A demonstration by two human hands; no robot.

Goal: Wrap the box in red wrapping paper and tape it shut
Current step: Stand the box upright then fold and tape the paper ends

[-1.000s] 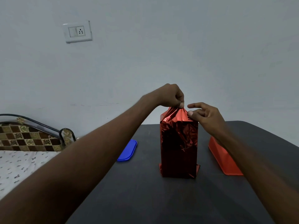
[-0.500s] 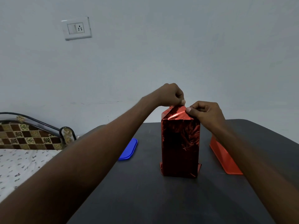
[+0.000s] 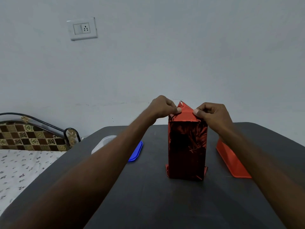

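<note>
Box (image 3: 187, 149) stands upright near the middle of the dark table (image 3: 165, 204), long axis vertical, already sleeved in shiny red wrapping paper (image 3: 185, 113) on the sides; the bottom flaps splay out a bit at the base. Top end is the open job: the paper rises into a triangular peak above the box top. Left hand (image 3: 162, 107) pinches the left slope of that peak, thumb and fingers closed on the paper; right hand (image 3: 212, 114) pinches the right slope the same way. Both hands sit level with each other on opposite sides of the peak, straight ahead of the person, about equally near, so neither has the edge. Likely next step is folding this flap down flat onto the top, which means pushing away or down along the short axis while the tall box stays standing; it could tip, being narrow at the base. No tape seen anywhere in view. Around it: a blue lid (image 3: 136, 152) and a clear container (image 3: 103, 143) to the left, partly behind the left forearm, an orange tray (image 3: 231, 161) to the right, near but apart. Nothing blocks the top.
</note>
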